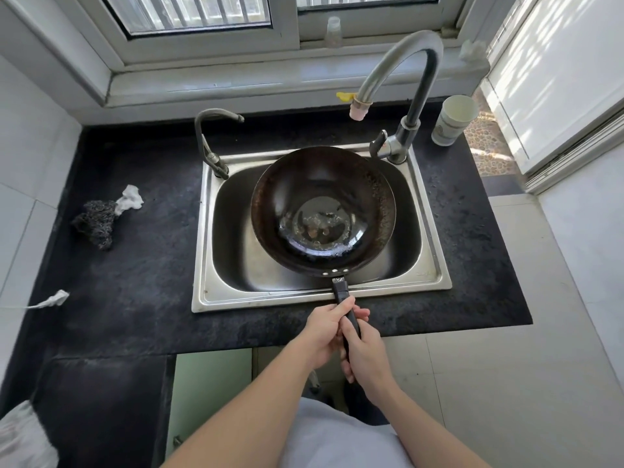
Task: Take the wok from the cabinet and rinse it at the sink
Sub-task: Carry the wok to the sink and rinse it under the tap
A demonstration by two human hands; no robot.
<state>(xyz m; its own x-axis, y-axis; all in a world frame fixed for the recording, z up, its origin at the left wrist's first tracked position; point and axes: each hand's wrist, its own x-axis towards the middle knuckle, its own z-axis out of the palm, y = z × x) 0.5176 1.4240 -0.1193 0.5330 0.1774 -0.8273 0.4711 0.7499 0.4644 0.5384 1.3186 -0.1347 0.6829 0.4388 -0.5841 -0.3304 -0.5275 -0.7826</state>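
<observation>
A dark round wok (322, 184) sits in the steel sink (434, 265), with a shallow pool of water and bits of residue at its bottom. Its black handle (340, 290) reaches toward me over the sink's front rim. My left hand (322, 332) and my right hand (364, 356) are both wrapped around that handle, the right one nearer to me. The tall curved faucet (398, 59) ends in a pink nozzle above the wok's far rim; no water stream shows.
A smaller tap (211, 143) stands at the sink's back left. A steel scourer (96, 222) and a white rag (130, 201) lie on the black counter (135, 282) at left. A paper cup (454, 121) stands at back right. Below, a green cabinet door (209, 390).
</observation>
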